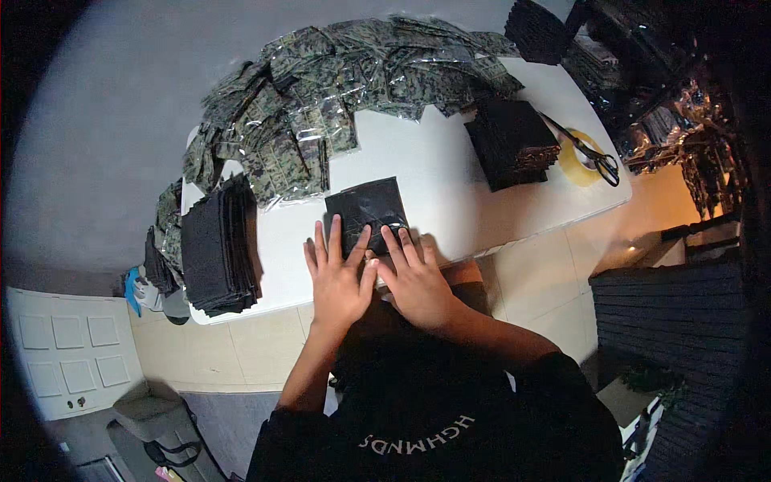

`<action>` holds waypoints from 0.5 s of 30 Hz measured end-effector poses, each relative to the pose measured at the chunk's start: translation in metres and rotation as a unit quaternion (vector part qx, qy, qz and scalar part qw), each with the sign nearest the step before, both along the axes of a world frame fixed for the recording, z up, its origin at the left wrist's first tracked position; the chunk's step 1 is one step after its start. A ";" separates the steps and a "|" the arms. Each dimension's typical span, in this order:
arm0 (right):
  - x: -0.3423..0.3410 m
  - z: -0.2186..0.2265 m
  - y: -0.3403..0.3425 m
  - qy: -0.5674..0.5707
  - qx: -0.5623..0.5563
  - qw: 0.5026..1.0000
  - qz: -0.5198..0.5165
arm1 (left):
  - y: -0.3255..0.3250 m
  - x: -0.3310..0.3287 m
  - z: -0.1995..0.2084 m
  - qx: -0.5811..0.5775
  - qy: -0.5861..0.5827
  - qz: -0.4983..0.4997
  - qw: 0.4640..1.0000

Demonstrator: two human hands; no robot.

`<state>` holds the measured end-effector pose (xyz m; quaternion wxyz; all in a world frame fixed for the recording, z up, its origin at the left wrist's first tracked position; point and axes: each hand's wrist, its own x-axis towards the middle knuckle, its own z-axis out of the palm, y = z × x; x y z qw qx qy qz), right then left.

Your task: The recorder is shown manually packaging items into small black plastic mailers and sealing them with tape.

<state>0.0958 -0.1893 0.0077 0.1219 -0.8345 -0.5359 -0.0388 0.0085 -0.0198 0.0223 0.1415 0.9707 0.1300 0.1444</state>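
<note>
Packet [367, 205], black, flat and roughly square, is being covered along its near part by the fingers of both hands, at the near-middle edge of a white table [401, 149]. Smooth, shiny film is being suggested by glints and small creases; corners are being shown crisp, sheet slightly tilted. Left hand [337, 277] is being held open, palm down, fingers spread straight; right hand [414, 277] is likewise being held open, fingers extended, thumbs nearly meeting. Table is being lit smooth and matte. Camouflage packets [289, 153] are being heaped along the far side, clear wrap crinkled and reflective. Black stack [217, 245], fabric-like, layered, is being seen left; second stack [510, 145] right, near tape roll [575, 165] and dark-handled scissors [602, 163].
</note>
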 end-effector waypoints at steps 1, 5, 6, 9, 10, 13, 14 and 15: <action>0.000 0.001 0.000 0.006 0.001 1.000 0.000 | 0.003 -0.002 -0.002 0.000 0.000 -0.002 1.000; -0.001 -0.003 0.000 0.019 0.009 1.000 -0.008 | 0.010 -0.007 -0.002 -0.016 -0.004 0.018 1.000; -0.001 -0.001 0.001 0.019 0.009 1.000 -0.007 | 0.012 -0.008 -0.002 -0.023 -0.006 0.015 1.000; 0.009 0.011 -0.002 0.005 0.007 1.000 -0.007 | 0.025 -0.008 -0.005 -0.073 -0.043 -0.001 0.996; 0.020 0.022 -0.005 0.059 0.011 0.998 0.023 | 0.032 -0.009 -0.004 -0.113 -0.075 -0.014 0.991; 0.068 0.051 -0.003 0.195 0.025 0.980 0.013 | 0.053 0.002 -0.001 -0.250 -0.109 0.023 0.962; 0.087 0.049 0.001 0.201 0.052 0.978 -0.013 | 0.058 0.009 0.002 -0.345 -0.117 0.060 0.929; 0.104 0.046 0.007 0.204 0.080 0.975 -0.038 | 0.071 0.016 -0.003 -0.473 -0.112 0.098 0.868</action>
